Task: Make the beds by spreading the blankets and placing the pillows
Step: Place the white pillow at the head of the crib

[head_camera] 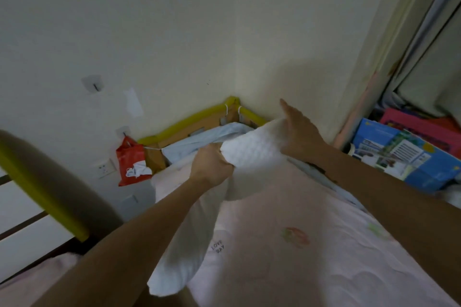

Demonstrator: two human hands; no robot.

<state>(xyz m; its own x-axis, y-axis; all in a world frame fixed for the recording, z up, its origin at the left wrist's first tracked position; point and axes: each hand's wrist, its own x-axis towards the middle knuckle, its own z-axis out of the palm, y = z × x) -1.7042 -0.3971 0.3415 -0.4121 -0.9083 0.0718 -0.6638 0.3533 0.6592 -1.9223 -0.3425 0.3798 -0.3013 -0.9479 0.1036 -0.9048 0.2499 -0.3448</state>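
Pillow gripped between left hand and right hand.

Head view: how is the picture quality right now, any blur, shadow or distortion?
Head view: dim, flat light; hands slightly motion-blurred on the white pillow; a soft shadow on the wall above them; wide-angle bending at the yellow rail, blurred close up.
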